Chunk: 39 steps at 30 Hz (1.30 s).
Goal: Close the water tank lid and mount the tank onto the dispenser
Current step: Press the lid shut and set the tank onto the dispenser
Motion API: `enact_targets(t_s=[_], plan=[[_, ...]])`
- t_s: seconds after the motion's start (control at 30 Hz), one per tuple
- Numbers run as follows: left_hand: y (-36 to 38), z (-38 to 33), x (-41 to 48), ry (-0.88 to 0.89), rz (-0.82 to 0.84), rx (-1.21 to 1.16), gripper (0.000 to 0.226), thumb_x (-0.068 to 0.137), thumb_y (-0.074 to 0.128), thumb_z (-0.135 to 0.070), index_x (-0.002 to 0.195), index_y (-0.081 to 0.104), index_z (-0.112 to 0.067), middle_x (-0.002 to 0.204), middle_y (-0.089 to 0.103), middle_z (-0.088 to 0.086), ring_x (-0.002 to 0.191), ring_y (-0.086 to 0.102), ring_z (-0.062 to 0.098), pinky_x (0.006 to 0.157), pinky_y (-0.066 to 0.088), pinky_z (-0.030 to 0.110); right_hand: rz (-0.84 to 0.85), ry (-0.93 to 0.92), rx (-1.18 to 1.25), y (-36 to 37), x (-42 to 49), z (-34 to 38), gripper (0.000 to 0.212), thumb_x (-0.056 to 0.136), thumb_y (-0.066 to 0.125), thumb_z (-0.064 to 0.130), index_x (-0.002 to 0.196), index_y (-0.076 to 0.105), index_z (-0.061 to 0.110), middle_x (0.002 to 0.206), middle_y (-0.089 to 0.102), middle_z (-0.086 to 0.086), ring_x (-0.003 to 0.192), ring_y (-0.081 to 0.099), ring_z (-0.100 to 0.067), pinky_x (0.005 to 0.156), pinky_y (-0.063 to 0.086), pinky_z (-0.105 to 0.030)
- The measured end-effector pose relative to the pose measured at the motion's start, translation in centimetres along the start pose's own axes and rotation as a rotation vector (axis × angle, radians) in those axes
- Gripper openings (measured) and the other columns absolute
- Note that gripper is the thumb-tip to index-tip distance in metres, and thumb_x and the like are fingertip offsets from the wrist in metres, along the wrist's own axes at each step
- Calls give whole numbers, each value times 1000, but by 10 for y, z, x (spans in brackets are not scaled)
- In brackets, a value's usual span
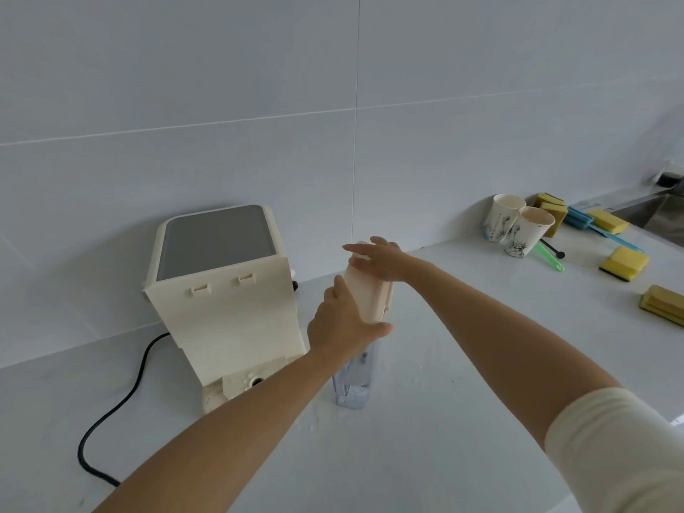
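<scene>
tank lid (364,290) between both hands' fingers (366,329) — standing tank (353,386)

Two bare arms enter from the bottom of the frame, one from the lower left and one from the lower right. The left hand (342,320) and its forearm are uncovered all the way to the frame's bottom edge; no sleeve shows on that side. The right hand (385,262) is likewise bare, as is the forearm up past the elbow. At the lower right of the frame a cream-white sleeve (622,449) covers the upper arm, plain, soft-looking, lightly creased, with a rounded edge where the bare arm emerges.
</scene>
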<state>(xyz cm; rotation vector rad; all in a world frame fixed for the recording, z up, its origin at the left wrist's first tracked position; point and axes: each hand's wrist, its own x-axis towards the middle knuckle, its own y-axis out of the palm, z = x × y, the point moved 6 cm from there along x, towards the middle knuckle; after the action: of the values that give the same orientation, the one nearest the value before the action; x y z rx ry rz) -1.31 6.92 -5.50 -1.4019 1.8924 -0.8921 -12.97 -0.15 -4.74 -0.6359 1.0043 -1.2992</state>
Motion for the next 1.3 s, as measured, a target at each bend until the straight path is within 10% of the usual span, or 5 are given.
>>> enact_targets(t_s=[0.57,0.93,1.07,1.3], plan=[[-9,6,17,102,90,166,70,62,69,-51,116,43,-15,112,56,3,84,48,18,59,34,27,-23,75,-116,-10,-13,-22,42,90,24,46,131,33,41,139,35,-9,124,36,-34,101,32,-46],[-29,10,36,127,140,141,63,55,79,-46,105,59,-14,104,61,1,100,56,23,66,38,28,-120,189,-3,-24,-43,-64,52,84,42,54,127,40,26,127,42,-17,102,51,-30,96,43,-43],[-32,12,43,154,176,64,48,52,84,-40,66,46,-14,80,57,3,86,55,26,65,34,30,-141,205,90,-23,-59,-73,54,83,47,51,130,39,25,129,36,-17,88,48,-25,86,42,-34],[-31,13,56,218,211,5,54,56,84,-33,98,57,-13,103,53,1,94,50,19,75,37,30,-191,229,219,-16,-80,-81,54,84,48,47,132,37,26,130,34,-17,85,44,-21,79,38,-29]])
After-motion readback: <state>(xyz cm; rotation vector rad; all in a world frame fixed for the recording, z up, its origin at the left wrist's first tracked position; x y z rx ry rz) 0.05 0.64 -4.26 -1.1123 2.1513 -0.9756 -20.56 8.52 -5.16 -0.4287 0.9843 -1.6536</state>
